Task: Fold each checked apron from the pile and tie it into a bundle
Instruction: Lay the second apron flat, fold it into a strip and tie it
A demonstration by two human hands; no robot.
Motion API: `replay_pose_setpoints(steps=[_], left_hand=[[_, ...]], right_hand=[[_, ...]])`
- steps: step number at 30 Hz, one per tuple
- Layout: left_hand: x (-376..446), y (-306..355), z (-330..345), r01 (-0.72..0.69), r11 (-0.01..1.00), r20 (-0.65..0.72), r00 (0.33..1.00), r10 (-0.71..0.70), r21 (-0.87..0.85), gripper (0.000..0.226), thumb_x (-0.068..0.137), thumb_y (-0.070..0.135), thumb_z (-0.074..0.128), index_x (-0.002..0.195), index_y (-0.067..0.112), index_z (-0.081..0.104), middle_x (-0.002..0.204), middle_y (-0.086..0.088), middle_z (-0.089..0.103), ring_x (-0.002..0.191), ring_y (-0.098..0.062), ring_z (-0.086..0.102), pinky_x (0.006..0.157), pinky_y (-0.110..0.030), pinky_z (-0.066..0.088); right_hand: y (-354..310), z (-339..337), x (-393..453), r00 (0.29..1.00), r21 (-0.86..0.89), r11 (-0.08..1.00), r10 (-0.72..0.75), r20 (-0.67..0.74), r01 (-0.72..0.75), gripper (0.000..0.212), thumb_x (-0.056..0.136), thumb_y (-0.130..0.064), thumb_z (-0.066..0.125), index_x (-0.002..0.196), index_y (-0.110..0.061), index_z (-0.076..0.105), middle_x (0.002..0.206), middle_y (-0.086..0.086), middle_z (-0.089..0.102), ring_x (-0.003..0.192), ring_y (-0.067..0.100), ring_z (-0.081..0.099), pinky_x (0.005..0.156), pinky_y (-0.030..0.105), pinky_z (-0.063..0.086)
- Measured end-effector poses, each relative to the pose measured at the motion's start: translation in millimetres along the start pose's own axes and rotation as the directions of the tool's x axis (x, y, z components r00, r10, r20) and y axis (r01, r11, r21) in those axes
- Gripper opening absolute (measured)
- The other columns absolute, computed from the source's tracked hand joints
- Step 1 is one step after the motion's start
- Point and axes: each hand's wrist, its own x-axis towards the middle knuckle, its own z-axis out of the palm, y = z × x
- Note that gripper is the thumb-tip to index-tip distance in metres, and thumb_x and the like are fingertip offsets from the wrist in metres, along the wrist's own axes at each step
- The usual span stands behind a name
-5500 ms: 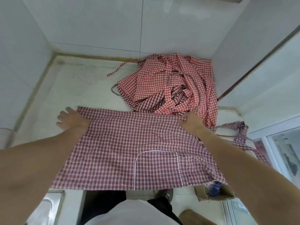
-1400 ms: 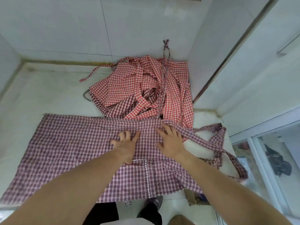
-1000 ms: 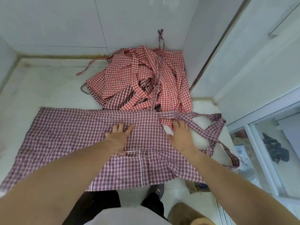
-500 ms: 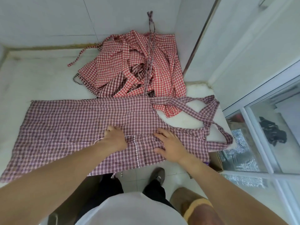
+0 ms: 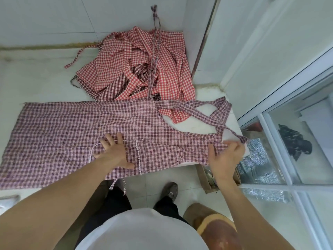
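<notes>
Head view: the checked apron [image 5: 75, 134] lies spread on the table [image 5: 32, 76] before the pile [image 5: 137, 69]. The left hand [image 5: 115, 152] stays flat on the pocket, fingers spread. The right hand [image 5: 225, 157] has slid to the bib end, fingers curling, blurred, about its edge; folding is starting.

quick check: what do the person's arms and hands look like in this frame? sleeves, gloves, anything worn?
Both forearms are bare all the way to the frame edge, no sleeves showing. The left hand and right hand are bare too: no gloves, and no watch, bands or rings that I can see. The right hand is motion-blurred, so small rings can't be ruled out there.
</notes>
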Motion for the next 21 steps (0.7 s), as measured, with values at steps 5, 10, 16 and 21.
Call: replay_pose_setpoints(steps=[5,10,16,21], left_hand=[[-2,3,-2,0.018,0.999,0.035,0.999,-0.02,0.043,0.152,0.07,0.064,0.078,0.138,0.01,-0.046,0.146,-0.031,-0.043,0.142,-0.054,-0.024,0.118,-0.065,0.013],[-7,5,-5,0.014,0.998,0.057,0.998,-0.017,0.064,0.147,0.074,0.066,0.074,0.14,0.008,-0.044,0.147,-0.034,-0.04,0.142,-0.055,-0.02,0.12,-0.061,0.011],[-15,0,-6,-0.035,0.998,0.066,0.997,0.032,0.045,0.145,0.076,0.063,0.074,0.14,0.01,-0.044,0.146,-0.031,-0.042,0.142,-0.053,-0.024,0.12,-0.061,0.007],[-16,-7,-5,-0.034,0.996,0.069,0.997,0.029,0.081,0.144,0.077,0.065,0.072,0.14,0.009,-0.044,0.145,-0.034,-0.041,0.141,-0.055,-0.022,0.12,-0.06,0.007]], right_hand=[[8,-9,-15,0.82,0.112,0.874,0.39,0.42,-0.473,0.088,0.06,-0.061,0.086,0.121,-0.013,0.044,0.122,0.003,0.047,0.108,0.022,0.053,0.098,0.044,0.048],[7,-18,2,0.665,0.209,0.757,0.364,0.652,-0.619,0.054,0.072,-0.018,0.089,0.115,-0.006,0.057,0.104,0.004,0.07,0.085,0.022,0.064,0.085,0.042,0.056],[24,-29,14,0.847,0.163,0.926,0.228,0.48,-0.342,0.016,0.09,-0.014,0.072,0.102,-0.01,0.063,0.102,0.003,0.064,0.1,0.023,0.062,0.085,0.026,0.046],[27,-24,5,0.833,0.002,0.96,0.241,0.499,-0.28,0.029,0.09,-0.027,0.071,0.111,-0.008,0.063,0.111,0.008,0.068,0.103,0.025,0.063,0.087,0.032,0.048]])
